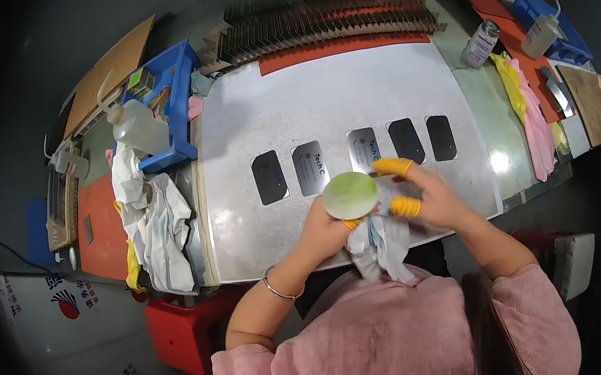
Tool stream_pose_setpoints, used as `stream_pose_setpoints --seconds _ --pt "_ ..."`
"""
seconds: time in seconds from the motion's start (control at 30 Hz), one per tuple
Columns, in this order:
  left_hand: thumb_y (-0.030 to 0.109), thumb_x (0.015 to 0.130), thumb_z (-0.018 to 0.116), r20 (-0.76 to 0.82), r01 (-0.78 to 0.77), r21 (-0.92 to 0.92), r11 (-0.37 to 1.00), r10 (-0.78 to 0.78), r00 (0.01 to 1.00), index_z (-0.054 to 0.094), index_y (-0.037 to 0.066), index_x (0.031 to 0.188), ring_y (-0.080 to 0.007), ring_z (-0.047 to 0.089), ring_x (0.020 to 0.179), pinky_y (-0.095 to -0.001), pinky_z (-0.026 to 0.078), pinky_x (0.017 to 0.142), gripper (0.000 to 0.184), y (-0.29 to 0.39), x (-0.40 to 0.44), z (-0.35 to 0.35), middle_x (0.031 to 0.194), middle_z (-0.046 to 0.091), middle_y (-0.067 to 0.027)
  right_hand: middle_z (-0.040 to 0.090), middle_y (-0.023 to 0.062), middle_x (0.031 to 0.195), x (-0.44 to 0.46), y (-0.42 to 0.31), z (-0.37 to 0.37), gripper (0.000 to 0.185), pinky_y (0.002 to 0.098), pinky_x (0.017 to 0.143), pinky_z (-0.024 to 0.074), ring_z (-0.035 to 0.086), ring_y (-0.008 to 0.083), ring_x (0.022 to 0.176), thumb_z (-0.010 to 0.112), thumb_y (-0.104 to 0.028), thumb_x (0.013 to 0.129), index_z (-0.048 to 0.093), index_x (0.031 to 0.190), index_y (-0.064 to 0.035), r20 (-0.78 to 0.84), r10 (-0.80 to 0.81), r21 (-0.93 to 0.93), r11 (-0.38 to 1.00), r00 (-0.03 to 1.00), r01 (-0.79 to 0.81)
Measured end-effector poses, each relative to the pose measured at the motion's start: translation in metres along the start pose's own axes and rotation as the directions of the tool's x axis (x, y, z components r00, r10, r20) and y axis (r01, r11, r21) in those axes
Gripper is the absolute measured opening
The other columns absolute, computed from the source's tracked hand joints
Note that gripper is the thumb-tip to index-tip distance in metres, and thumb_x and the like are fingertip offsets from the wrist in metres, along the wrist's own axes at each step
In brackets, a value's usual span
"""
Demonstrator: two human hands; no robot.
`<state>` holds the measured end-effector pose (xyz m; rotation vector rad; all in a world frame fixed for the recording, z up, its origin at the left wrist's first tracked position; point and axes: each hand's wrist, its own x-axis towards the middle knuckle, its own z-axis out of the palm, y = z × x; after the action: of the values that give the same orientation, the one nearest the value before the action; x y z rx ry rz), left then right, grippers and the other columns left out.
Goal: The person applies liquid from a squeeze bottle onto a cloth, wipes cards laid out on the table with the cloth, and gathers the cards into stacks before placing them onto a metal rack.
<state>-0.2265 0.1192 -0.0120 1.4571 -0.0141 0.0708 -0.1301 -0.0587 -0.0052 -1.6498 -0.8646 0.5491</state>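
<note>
- White sheet [232, 106] is covering the tabletop, five dark plates [270, 177] lying across it in a row.
- Left hand [325, 227] is gripping a round green-and-white disc [349, 195], which is hiding most of its fingers.
- Right hand [428, 199] is hovering nearby, yellow-capped thumb and forefinger standing apart; one fingertip is overlapping the middle plate's corner, whether touching, I cannot tell.
- Pale cloth [386, 252] is hanging below the disc.
- Blue tray [184, 104] is flanking the sheet's left edge, a slotted rack [319, 26] standing beyond.
</note>
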Motion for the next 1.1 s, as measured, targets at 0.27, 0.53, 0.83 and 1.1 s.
stream_pose_setpoints --seconds 0.27,0.53,0.83,1.1 --pt "0.009 0.071 0.065 0.218 0.095 0.510 0.855 -0.236 0.947 0.057 0.001 0.101 -0.0186 0.058 0.087 -0.0291 0.044 0.078 0.032 0.024 0.038 -0.004 0.096 0.062 -0.0099 0.043 0.0138 0.130 0.034 -0.011 0.011 0.076 0.0340 0.099 0.0308 0.043 0.0216 0.118 0.072 -0.025 0.072 0.032 0.131 0.0023 0.192 -0.030 0.470 0.880 0.981 -0.064" --pt "0.033 0.071 0.071 0.184 0.375 0.072 0.924 -0.381 0.906 0.053 -0.001 0.110 -0.0168 0.056 0.088 -0.0285 0.044 0.078 0.054 0.032 0.021 -0.007 0.095 0.060 -0.0089 0.059 0.0088 0.082 0.055 -0.037 0.011 0.065 0.0281 0.069 0.0474 0.058 0.0172 0.072 0.067 -0.030 0.076 0.040 0.122 0.0079 0.154 -0.030 0.697 0.712 0.988 -0.087" --pt "0.039 0.069 0.067 0.475 -0.625 0.738 0.253 0.464 0.748 0.044 0.001 0.120 -0.0305 0.055 0.092 -0.0359 0.043 0.080 0.067 0.053 0.006 -0.027 0.125 0.040 -0.0151 0.055 0.0037 0.070 0.063 -0.028 -0.002 0.031 0.0255 0.056 0.0430 0.053 0.0123 0.062 0.058 -0.028 0.084 0.057 0.103 -0.0036 0.616 0.343 0.134 0.841 0.709 -0.524" --pt "0.045 0.084 0.050 -0.195 -0.206 0.779 0.592 0.542 0.818 0.038 -0.001 0.121 -0.0355 0.054 0.084 -0.0383 0.046 0.070 0.060 0.041 0.021 -0.053 0.104 0.049 -0.0186 0.061 0.0109 0.077 0.126 -0.089 0.033 0.020 0.0329 0.059 0.0454 0.058 0.0236 0.065 0.055 -0.013 0.079 0.056 0.094 0.0003 0.377 0.287 -0.499 0.864 0.881 -0.068"
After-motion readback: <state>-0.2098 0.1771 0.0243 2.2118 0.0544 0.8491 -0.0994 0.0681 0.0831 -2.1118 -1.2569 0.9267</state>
